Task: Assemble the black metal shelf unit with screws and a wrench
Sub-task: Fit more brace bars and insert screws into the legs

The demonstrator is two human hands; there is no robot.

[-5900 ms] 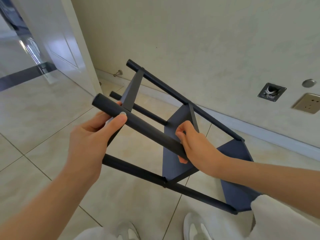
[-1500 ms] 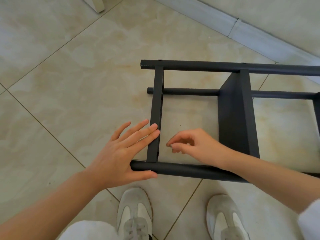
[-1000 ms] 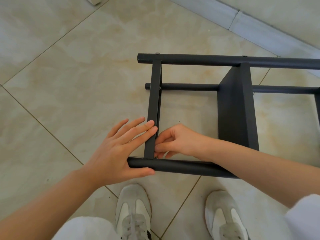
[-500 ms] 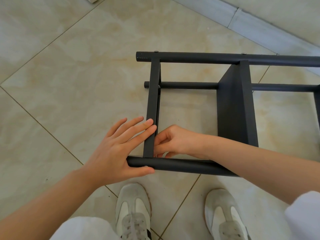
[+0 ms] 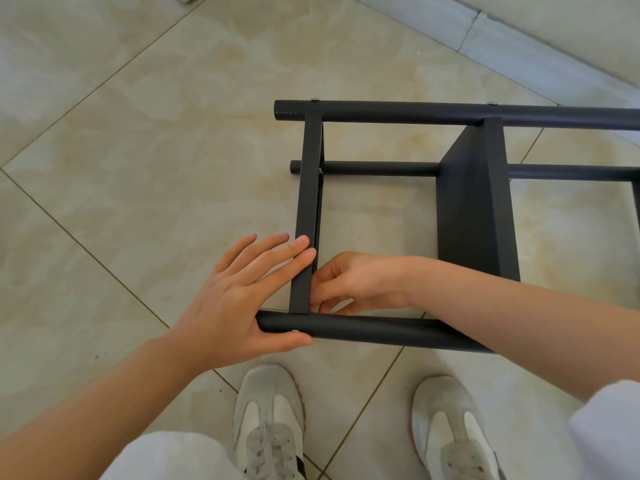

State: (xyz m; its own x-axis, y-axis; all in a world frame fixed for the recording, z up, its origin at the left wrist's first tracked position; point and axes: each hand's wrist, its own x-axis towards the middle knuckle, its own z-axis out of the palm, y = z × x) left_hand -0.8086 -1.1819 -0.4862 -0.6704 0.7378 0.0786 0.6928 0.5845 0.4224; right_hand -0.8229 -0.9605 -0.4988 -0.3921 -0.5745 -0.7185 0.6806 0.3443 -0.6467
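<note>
While the black shelf unit (image 5: 478, 202) lies sideways on the floor (image 5: 156, 150) at 1 o'clock from our shoes (image 5: 270, 420), our left hand (image 5: 232, 306) presses flat, grip wide, on its crossbar (image 5: 310, 188); our right hand (image 5: 360, 282) curls its grip narrow at the near corner, contents hidden.

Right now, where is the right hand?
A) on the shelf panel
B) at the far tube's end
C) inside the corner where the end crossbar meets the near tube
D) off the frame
C: the right hand curls its fingers inside the joint of the end crossbar and the near tube, while the left hand lies flat, fingers on the crossbar, thumb on the tube.
</note>
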